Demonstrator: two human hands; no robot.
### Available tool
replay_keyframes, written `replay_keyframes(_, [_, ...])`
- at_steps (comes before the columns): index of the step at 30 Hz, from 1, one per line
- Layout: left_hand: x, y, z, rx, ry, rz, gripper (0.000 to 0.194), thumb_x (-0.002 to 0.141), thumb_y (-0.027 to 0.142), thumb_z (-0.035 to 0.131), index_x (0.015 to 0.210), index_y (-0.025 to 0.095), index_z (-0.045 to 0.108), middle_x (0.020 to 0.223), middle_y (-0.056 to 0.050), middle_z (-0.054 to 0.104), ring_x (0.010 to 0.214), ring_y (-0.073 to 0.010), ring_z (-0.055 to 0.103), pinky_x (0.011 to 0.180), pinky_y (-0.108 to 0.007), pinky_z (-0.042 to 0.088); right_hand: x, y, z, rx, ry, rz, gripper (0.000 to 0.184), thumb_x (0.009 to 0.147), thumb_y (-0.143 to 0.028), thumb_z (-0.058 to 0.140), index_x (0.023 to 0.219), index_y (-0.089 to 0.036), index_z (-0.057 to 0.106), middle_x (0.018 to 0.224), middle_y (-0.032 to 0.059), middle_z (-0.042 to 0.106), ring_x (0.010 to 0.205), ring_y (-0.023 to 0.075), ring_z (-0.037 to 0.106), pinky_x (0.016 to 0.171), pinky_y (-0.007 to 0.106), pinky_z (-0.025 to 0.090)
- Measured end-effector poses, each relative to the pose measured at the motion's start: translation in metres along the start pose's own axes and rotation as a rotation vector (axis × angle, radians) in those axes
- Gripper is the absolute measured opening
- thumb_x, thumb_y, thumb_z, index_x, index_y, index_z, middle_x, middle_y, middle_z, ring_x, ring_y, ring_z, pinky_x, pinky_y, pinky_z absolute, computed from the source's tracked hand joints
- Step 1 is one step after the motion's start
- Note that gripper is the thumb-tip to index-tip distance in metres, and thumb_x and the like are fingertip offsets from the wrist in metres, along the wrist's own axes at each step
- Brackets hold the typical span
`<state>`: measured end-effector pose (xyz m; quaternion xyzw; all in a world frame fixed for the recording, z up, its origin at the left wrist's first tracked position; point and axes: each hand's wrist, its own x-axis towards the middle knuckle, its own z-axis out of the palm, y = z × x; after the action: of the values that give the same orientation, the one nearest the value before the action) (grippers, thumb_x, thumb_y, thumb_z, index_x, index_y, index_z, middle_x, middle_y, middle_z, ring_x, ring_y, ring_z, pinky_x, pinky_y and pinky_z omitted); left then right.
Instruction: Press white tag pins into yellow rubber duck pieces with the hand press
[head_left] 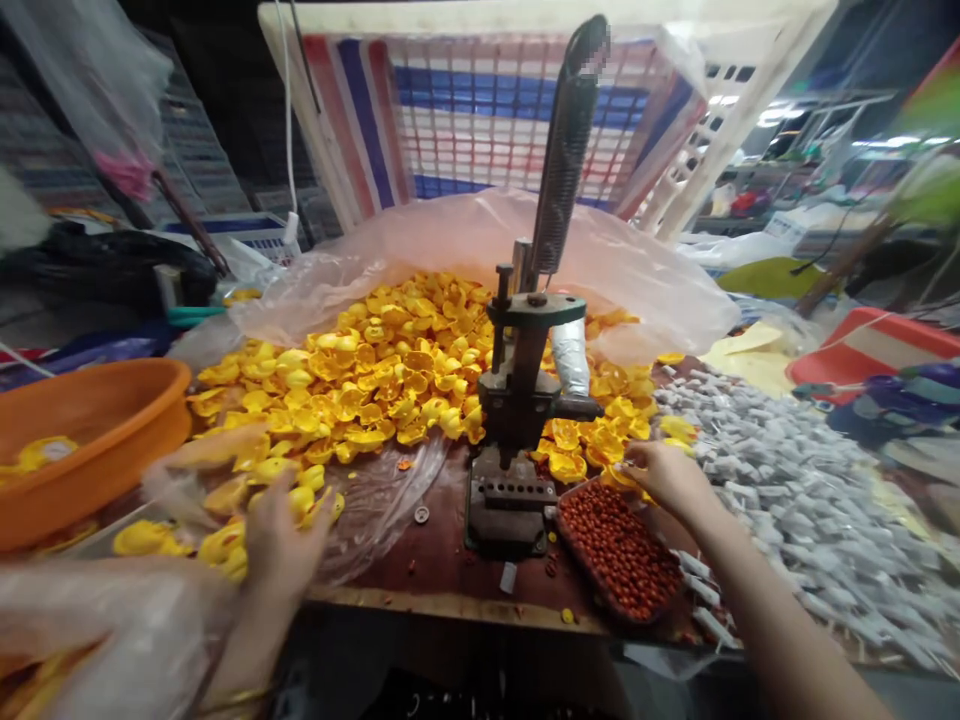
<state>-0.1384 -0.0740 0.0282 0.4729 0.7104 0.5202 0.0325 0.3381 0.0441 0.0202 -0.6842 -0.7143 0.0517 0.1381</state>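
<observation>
Here, half-curled hands (281, 535) (664, 475) are among glossy, hollow yellow shells (416, 375), any grip unclear.

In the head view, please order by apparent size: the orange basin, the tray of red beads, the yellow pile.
Largest: yellow pile
Next: orange basin, cut by frame edge
Smallest: tray of red beads

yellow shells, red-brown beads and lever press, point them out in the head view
Yellow shells (409, 365): head view, middle of the main heap.
Red-brown beads (621, 548): head view, middle of the trayful.
Lever press (526, 362): head view, its upright column.
</observation>
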Motion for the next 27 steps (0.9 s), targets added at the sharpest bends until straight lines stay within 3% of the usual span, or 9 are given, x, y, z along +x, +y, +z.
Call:
replay_keyframes(4, [-0.021,-0.017,0.024,0.508,-0.164,0.016,0.027,0.077,0.019,0.056,0.101,0.018,0.069,0.133,-0.019,0.049,0.124,-0.0408,0.041,0.103,-0.065,0.023,0.003,-0.008,0.013,-0.086,-0.045,-0.011,0.015,0.076,-0.027,0.056,0.072,-0.02,0.069,0.073,0.0069,0.071,0.069,0.0215,0.065,0.057,0.027,0.039])
replay_keyframes(6, [-0.024,-0.019,0.03,0.522,-0.221,0.104,0.028,0.079,0.02,0.055,0.104,0.02,0.069,0.132,-0.017,0.05,0.123,-0.036,0.044,0.103,-0.057,0.03,0.001,-0.009,0.01,-0.053,-0.001,-0.009,0.018,0.077,-0.028,0.055,0.082,-0.02,0.07,0.074,0.0082,0.071,0.07,0.023,0.065,0.058,0.028,0.04])
replay_keyframes(9, [-0.019,-0.009,0.034,0.187,-0.204,0.193,0.031,0.081,0.029,0.057,0.111,0.022,0.064,0.124,-0.013,0.056,0.122,-0.0302,0.047,0.107,-0.047,0.033,-0.006,-0.012,-0.003,0.159,0.154,0.074,0.03,0.078,-0.031,0.052,0.098,-0.019,0.07,0.075,0.0094,0.069,0.069,0.0237,0.064,0.059,0.031,0.043])
replay_keyframes(11, [-0.017,0.005,0.04,-0.122,-0.156,0.068,0.037,0.08,0.037,0.061,0.114,0.021,0.061,0.12,-0.012,0.059,0.12,-0.0281,0.051,0.106,-0.043,0.036,-0.013,-0.019,-0.012,0.515,0.21,0.191,0.035,0.078,-0.034,0.051,0.104,-0.018,0.068,0.073,0.0082,0.067,0.063,0.0212,0.063,0.058,0.031,0.046])
replay_keyframes(14, [-0.025,0.034,0.055,-0.638,-0.207,-0.307,0.049,0.074,0.043,0.069,0.117,0.021,0.059,0.118,-0.01,0.063,0.113,-0.0245,0.057,0.098,-0.036,0.044,-0.031,-0.051,-0.018,1.198,0.042,0.294,0.039,0.073,-0.035,0.06,0.109,-0.021,0.06,0.076,0.004,0.066,0.061,0.0179,0.063,0.056,0.03,0.05])
replay_keyframes(17, [-0.045,0.063,0.07,-0.999,-0.425,-0.601,0.057,0.067,0.039,0.078,0.118,0.023,0.059,0.115,-0.008,0.066,0.104,-0.0204,0.062,0.089,-0.03,0.049,-0.059,-0.105,-0.011,1.54,-0.211,0.222,0.038,0.071,-0.038,0.069,0.103,-0.024,0.055,0.08,0.0007,0.065,0.062,0.0171,0.064,0.052,0.028,0.052])
replay_keyframes(19, [-0.061,0.078,0.076,-1.105,-0.564,-0.692,0.061,0.065,0.034,0.081,0.121,0.025,0.058,0.116,-0.007,0.066,0.099,-0.0192,0.064,0.085,-0.028,0.051,-0.078,-0.142,-0.004,1.516,-0.241,0.119,0.03,0.074,-0.038,0.069,0.096,-0.023,0.056,0.079,0.001,0.066,0.066,0.0179,0.065,0.055,0.029,0.053])
replay_keyframes(22, [-0.076,0.092,0.077,-1.136,-0.696,-0.679,0.067,0.063,0.026,0.082,0.125,0.029,0.056,0.118,-0.007,0.065,0.099,-0.0202,0.064,0.082,-0.027,0.052,-0.098,-0.179,0.002,1.273,-0.07,-0.078,0.014,0.078,-0.028,0.067,0.089,-0.021,0.061,0.087,0.0038,0.068,0.083,0.0198,0.064,0.074,0.032,0.052])
replay_keyframes(27, [-0.075,0.1,0.071,-1.062,-0.764,-0.489,0.056,0.062,0.017,0.081,0.114,0.027,0.063,0.114,-0.008,0.065,0.098,-0.0234,0.063,0.079,-0.027,0.052,-0.111,-0.186,-0.002,0.946,0.131,-0.34,0.008,0.079,-0.015,0.065,0.083,-0.022,0.064,0.088,0.0034,0.063,0.089,0.0199,0.056,0.077,0.032,0.045])
